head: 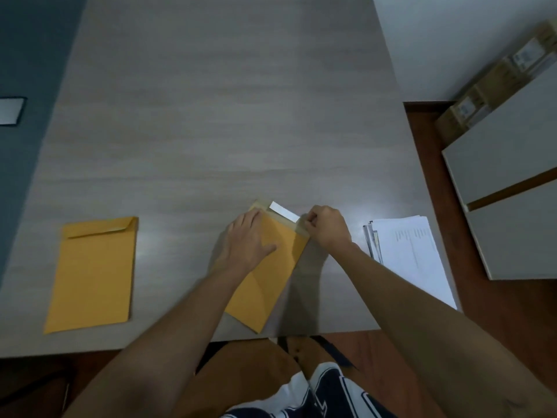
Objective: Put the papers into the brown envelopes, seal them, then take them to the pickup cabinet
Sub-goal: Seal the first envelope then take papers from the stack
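On woodgrain table (211, 116): right hand (328, 229) pinches white strip (284, 211) (papery).

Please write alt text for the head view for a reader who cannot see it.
The left hand presses a brown envelope flat on a grey table while the right hand pinches its white strip. Another envelope lies left, papers right.

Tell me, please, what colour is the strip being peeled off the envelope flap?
White strip, seen best in the head view.

One envelope (93, 271) left on the table (226, 116), another envelope (271, 276) centre, papers (413, 254) right.
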The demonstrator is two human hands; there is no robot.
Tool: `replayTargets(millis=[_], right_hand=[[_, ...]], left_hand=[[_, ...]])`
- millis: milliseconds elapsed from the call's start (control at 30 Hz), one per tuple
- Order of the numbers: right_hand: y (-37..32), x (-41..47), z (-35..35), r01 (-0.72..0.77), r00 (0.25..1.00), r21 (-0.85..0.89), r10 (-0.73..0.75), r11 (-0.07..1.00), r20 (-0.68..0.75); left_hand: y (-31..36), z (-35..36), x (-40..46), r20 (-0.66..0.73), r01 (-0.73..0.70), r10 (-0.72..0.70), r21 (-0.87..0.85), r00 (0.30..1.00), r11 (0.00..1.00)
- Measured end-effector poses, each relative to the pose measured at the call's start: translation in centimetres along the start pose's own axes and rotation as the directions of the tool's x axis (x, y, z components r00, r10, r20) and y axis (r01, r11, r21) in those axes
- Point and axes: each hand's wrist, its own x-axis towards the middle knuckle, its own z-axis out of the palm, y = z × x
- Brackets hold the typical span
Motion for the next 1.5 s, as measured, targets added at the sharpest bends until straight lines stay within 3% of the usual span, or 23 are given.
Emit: replayTargets(millis=[233,467,767,1133,1267,1367,1500], right_hand=[[0.3,0.2,-0.5,0.065,0.997,-0.054,-0.063,0.996,0.043],[-1.8,0.9,0.2,0.153,0.987,-0.041,-0.151,0.987,0.048],[-4.7,0.9,1.9,0.114,0.992,-0.020,-0.113,0.993,0.060],[-5.6,0.6,3.0,0.093,0.996,-0.033,-0.093,0.995,0.013],[-5.7,0.7,2.7,0.003,1.000,0.045,-0.003,0.999,-0.004],[-5.5,0.7,1.6,-0.138,0.988,0.230,0.151,0.963,-0.041],[-3.8,2.5,-0.3,-0.335,0.897,0.511,0.433,0.791,-0.083]], left_hand=[[0.6,-0.2,0.7,0.075,0.007,-0.013,0.080,0.997,0.997],[-1.2,-1.4,1.1,0.167,-0.147,0.123,0.138,0.978,0.980],[-3.3,-2.5,1.0,0.239,-0.298,0.259,0.141,0.936,0.944],[-3.8,-3.3,1.1,0.257,-0.355,0.310,0.152,0.915,0.922],[-3.9,-3.3,1.4,0.279,-0.360,0.309,0.155,0.909,0.920],[-3.8,-3.3,1.9,0.292,-0.364,0.309,0.156,0.905,0.918],[-3.5,-3.1,2.7,0.308,-0.376,0.316,0.163,0.898,0.912]])
